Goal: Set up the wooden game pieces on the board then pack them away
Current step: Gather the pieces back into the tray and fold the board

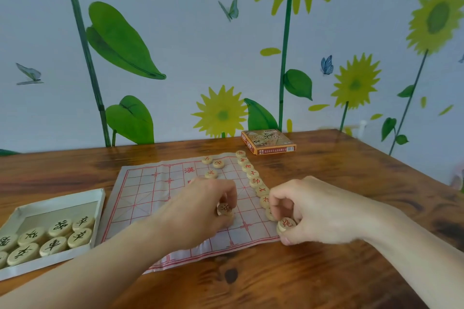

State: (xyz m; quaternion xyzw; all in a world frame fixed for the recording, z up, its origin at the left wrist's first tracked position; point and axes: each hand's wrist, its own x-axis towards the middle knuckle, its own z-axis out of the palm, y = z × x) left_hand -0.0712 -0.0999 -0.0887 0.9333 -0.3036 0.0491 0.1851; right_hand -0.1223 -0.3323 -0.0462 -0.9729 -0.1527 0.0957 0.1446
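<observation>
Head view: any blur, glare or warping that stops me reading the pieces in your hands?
Head view: light is soft and even, no glare on the board; wide-angle warping bends the table edge; the piece in the left hand is slightly blurred, the one in the right hand reads more clearly; tray pieces are sharp.

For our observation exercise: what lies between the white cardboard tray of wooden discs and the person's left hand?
In the head view, only bare red-lined paper board lies between the tray and the left hand.
</observation>
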